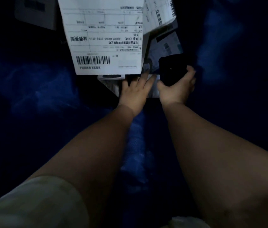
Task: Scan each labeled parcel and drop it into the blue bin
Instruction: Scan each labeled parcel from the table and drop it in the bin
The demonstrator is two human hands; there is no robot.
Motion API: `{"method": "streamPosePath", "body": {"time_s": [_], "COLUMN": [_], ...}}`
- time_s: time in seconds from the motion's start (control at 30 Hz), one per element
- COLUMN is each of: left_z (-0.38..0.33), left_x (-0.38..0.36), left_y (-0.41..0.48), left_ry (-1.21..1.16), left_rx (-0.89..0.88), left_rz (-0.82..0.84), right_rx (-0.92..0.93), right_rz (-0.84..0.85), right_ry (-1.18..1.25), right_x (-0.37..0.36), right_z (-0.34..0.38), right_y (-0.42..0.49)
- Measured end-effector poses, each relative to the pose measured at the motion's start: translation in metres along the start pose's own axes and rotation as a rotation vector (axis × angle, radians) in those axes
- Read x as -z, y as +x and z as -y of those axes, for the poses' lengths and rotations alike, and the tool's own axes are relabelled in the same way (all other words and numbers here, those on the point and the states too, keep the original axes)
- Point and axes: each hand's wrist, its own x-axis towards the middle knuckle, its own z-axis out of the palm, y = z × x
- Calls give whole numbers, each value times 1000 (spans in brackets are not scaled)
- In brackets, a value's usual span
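Observation:
The view is dark. A parcel with a large white shipping label [103, 38], showing a barcode and the words POWER BANK, lies ahead of me. My left hand [134, 92] reaches forward with straight fingers that touch a pale parcel [153, 86] just below that label. My right hand [177, 87] grips a black handheld scanner [171, 69] beside it. A second labeled parcel [159, 14] overlaps at the upper right, and another pale package [164, 48] lies under it. Dark blue bin walls [31, 96] surround everything.
A grey box [36, 12] sits at the upper left in shadow. The blue surface [220, 46] rises on the right as well. My forearms fill the lower half of the view, with a light sleeve [36, 204] at the bottom left.

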Motion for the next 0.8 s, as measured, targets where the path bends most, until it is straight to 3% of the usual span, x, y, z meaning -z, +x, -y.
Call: {"method": "streamPosePath", "body": {"time_s": [0.13,0.27,0.57,0.8], "left_z": [3,4,-7,-9], "left_x": [32,85,243,381], "left_y": [-30,-79,-211,-290], "left_ry": [3,-24,-166,-264], "left_rx": [-31,4,205,261], "left_rz": [-53,17,-305,-640], "right_rx": [10,5,172,502], "right_rz": [3,-39,21,76], "right_ry": [2,10,163,-56], "right_x": [22,59,180,304], "right_z": [11,42,142,224], "right_y": [-32,-79,-217,-303]}}
